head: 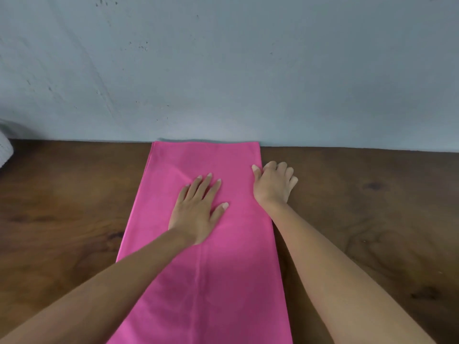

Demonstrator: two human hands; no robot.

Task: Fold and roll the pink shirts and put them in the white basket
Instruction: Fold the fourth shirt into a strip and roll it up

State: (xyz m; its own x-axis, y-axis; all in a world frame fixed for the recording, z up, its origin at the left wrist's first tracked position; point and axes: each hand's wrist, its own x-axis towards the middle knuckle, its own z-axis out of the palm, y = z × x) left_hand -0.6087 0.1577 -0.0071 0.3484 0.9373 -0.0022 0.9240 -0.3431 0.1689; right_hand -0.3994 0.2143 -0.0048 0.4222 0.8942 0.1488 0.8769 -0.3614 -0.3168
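Note:
A pink shirt [223, 281] lies folded into a long narrow strip on the brown wooden table [74, 207], running from the wall down to the bottom of the view. My left hand [198, 209] rests flat on its middle with fingers spread. My right hand [273, 184] sits at the strip's right edge, thumb on the cloth and fingers curled on the table beside it; whether it pinches the edge is unclear. At the far left edge a sliver of a white woven thing [5, 150], possibly the basket, is visible.
A pale grey-blue wall [223, 70] rises directly behind the table's far edge, touching the shirt's top end. Bare dark wood extends to the left and right of the strip.

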